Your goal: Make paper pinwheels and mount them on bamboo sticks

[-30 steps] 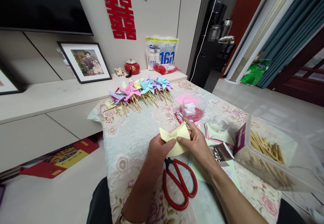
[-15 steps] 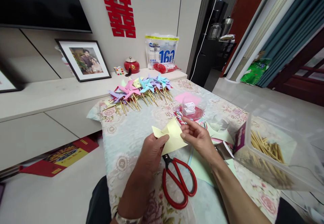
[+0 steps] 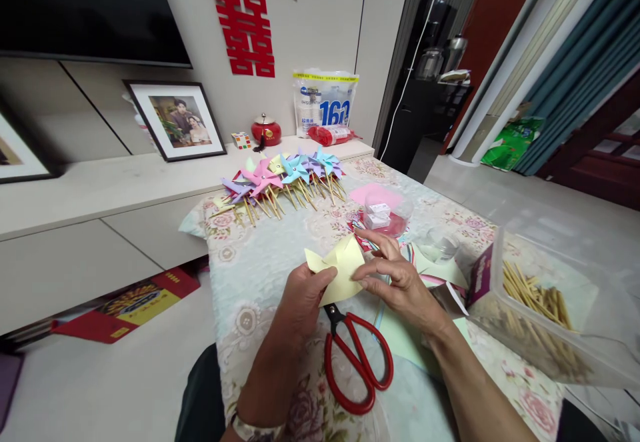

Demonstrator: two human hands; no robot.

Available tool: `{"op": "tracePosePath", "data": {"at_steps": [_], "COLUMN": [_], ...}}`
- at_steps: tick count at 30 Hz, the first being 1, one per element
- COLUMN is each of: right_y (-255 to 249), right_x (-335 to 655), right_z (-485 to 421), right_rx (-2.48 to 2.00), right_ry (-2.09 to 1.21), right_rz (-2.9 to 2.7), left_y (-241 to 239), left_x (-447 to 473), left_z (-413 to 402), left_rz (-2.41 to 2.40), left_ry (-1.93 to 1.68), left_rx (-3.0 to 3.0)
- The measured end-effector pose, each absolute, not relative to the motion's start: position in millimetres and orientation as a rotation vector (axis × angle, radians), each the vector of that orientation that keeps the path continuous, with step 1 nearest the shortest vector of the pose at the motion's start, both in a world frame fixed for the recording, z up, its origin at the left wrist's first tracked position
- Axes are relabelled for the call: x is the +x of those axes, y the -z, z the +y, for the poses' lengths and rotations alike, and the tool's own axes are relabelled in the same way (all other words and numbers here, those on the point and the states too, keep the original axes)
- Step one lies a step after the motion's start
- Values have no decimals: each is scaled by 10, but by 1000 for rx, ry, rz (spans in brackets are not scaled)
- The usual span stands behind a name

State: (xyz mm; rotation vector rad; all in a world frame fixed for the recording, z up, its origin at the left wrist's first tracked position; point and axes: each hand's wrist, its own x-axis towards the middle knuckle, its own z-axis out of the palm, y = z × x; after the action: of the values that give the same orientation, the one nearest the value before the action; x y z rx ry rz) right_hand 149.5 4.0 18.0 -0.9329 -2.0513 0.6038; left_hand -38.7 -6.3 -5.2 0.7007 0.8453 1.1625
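Observation:
My left hand (image 3: 303, 305) pinches a pale yellow paper square (image 3: 339, 270) by its left edge, thumb on top. My right hand (image 3: 397, 282) grips the same paper from the right, its fingers bending a corner toward the middle. The paper is partly folded, with flaps standing up. Red-handled scissors (image 3: 355, 359) lie shut on the floral tablecloth (image 3: 260, 262) just below both hands.
A row of finished paper pinwheels (image 3: 285, 179) on wooden sticks lies at the table's far end. A clear bowl (image 3: 384, 217) with small white boxes, a small clear cup (image 3: 437, 247) and a clear box of wooden sticks (image 3: 543, 305) stand to the right. Coloured paper sheets (image 3: 405, 339) lie beneath my right forearm.
My right hand let go of the paper's top, drew back, then came in again and took the right corner. The paper tilted and turned a little in my left hand.

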Motion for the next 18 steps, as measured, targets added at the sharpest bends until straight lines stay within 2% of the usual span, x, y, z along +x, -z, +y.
{"op": "tracePosePath", "data": {"at_steps": [10, 18], "right_y": [-204, -170], "right_x": [1462, 1387], "right_z": [13, -14], "right_rx": [-952, -1058], "right_ry": [-685, -877], "right_rz": [-2050, -1918], "left_y": [82, 62], "left_x": [-371, -356], "left_z": [-65, -76], "left_rz": [937, 1040], "left_ry": [-1172, -1197], "left_rx": [724, 775]}}
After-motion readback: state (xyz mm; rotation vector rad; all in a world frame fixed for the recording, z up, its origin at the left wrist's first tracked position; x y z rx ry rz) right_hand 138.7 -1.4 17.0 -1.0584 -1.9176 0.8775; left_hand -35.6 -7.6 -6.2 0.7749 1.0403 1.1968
